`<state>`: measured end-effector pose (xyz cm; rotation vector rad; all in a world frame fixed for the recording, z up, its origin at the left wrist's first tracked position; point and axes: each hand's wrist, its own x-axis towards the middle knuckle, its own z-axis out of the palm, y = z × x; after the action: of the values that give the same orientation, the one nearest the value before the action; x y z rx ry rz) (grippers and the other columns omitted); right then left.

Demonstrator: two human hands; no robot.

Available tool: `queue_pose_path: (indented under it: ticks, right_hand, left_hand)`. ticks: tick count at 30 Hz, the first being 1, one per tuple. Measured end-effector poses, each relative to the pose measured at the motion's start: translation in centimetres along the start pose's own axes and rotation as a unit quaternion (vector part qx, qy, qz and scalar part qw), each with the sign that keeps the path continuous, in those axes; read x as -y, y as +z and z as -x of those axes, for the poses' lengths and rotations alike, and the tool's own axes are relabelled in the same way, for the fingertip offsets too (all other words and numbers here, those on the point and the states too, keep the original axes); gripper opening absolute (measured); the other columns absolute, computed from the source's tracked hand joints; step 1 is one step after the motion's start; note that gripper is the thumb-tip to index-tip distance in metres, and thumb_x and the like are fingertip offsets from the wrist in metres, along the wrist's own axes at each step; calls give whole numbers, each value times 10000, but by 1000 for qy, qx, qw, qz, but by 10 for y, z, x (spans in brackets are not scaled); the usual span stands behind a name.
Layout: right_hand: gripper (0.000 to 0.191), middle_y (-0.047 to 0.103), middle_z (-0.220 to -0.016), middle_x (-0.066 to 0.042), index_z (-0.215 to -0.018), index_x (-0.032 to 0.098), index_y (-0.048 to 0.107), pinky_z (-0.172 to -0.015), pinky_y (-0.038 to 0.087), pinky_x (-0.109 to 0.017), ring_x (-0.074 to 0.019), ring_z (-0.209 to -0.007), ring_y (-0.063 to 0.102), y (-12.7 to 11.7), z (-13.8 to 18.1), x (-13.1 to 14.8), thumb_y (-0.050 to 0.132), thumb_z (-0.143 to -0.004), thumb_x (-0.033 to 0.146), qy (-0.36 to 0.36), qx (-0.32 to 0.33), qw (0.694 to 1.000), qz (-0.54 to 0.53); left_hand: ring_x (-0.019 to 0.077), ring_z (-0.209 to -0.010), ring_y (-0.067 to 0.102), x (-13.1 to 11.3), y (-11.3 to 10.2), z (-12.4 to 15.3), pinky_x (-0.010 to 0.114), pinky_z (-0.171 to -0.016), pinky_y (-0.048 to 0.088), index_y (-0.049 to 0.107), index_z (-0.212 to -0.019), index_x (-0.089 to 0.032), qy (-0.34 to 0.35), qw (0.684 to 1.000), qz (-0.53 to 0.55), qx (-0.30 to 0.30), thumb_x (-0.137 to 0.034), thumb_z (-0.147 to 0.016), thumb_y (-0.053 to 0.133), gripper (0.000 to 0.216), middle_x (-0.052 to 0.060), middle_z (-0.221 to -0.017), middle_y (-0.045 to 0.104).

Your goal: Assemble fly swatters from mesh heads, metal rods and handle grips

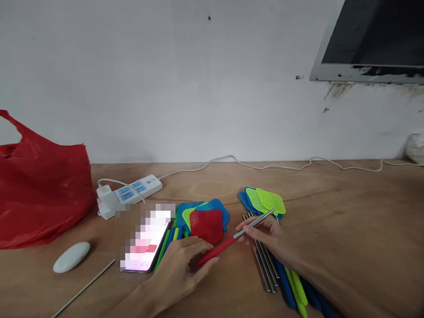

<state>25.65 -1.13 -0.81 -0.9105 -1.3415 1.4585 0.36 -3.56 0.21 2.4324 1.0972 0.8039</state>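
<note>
My left hand (180, 267) is closed around the lower end of a red fly swatter handle (218, 251). A silver metal rod (253, 224) extends from that handle, and my right hand (261, 234) pinches it partway along. The rod's tip points up and right, in front of lime swatter heads (272, 201). Behind my left hand, a red mesh swatter head (207, 224) lies on blue and lime ones. Green and blue handles (164, 247) stick out beside my left wrist. Below my right hand lie several loose metal rods (265, 269) and blue and lime handles (294, 287).
A lit phone (145, 243), partly blurred out, lies left of the swatters. Farther left are a white power strip (149, 187) with a plug, a white oval object (72, 257) and a red plastic bag (43, 190). A white cable (232, 156) runs along the wall.
</note>
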Motion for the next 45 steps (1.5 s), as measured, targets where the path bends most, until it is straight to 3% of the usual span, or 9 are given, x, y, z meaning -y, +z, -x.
queue_pose_path:
  ticks: [3, 14, 17, 23, 26, 30, 32, 39, 45]
  right_hand:
    - [273, 753, -738, -40, -871, 186, 776, -467, 449, -202, -106, -552, 585, -1, 0, -3, 767, -802, 449, -42, -51, 997, -28]
    - [335, 726, -699, -40, -847, 162, 752, -473, 457, -194, -102, -543, 585, 12, 5, 0, 771, -778, 489, -11, -8, 1000, 2]
    - [358, 659, -606, -6, -805, 160, 715, -425, 422, -194, -91, -464, 528, 8, 4, -1, 717, -824, 517, -83, -112, 990, -3]
    - [338, 574, -613, 37, -805, 210, 611, -431, 376, -186, -88, -477, 471, -1, 12, 3, 598, -915, 530, -219, -349, 911, -6]
    - [340, 579, -664, 28, -783, 213, 591, -437, 366, -211, -94, -477, 454, 1, 14, 3, 548, -948, 507, -242, -303, 918, 86]
    - [261, 520, -594, 48, -804, 202, 601, -516, 374, -245, -118, -510, 483, 7, 14, 3, 534, -972, 389, -188, -44, 934, 300]
    - [272, 499, -585, 49, -812, 198, 600, -540, 365, -257, -124, -519, 479, 8, 13, 5, 485, -994, 364, -173, 8, 920, 351]
    - [336, 626, -762, -24, -807, 202, 644, -661, 420, -288, -178, -724, 586, 5, 12, 7, 441, -1009, 378, -199, -38, 915, 350]
    - [347, 539, -677, 13, -826, 226, 598, -479, 378, -263, -131, -502, 460, 3, 17, 1, 407, -1018, 442, -197, -154, 952, 177]
  left_hand:
    - [204, -719, 700, 3, 2, 2, 276, -631, 533, 718, -1050, -230, -17, 1000, 4, -8, -386, -977, 532, 254, 45, -866, 763]
    - [196, -726, 699, -3, 1, 1, 284, -646, 560, 681, -1159, -260, -15, 1000, 15, 1, -403, -990, 521, 274, 22, -867, 747]
    - [189, -757, 693, -1, -2, 1, 284, -647, 557, 629, -1196, -258, -21, 1000, 5, -18, -379, -994, 504, 266, 28, -941, 736]
    - [271, -1188, 591, 13, -7, -4, 459, -993, 499, 536, -1294, -235, -13, 992, -111, -63, -250, -961, 493, 337, 90, -1287, 641]
    - [302, -1266, 546, 23, -5, -4, 520, -1042, 466, 488, -1371, -204, -15, 987, -159, -36, -224, -912, 514, 460, 113, -1387, 589]
    - [335, -1252, 559, 29, 0, -1, 556, -1023, 475, 544, -1330, -196, -22, 981, -191, -7, -225, -849, 562, 481, 115, -1373, 610]
    - [336, -1226, 573, 28, 0, -1, 556, -1010, 479, 582, -1285, -206, -25, 982, -189, -1, -236, -846, 580, 440, 110, -1344, 625]
    - [330, -1175, 580, 21, -4, -3, 541, -969, 489, 599, -1201, -253, -30, 991, -133, 7, -310, -847, 646, 361, 100, -1277, 613]
    - [375, -1285, 508, 23, -4, 0, 592, -1020, 454, 568, -1214, -254, -36, 992, -118, 21, -332, -798, 703, 444, 136, -1427, 511]
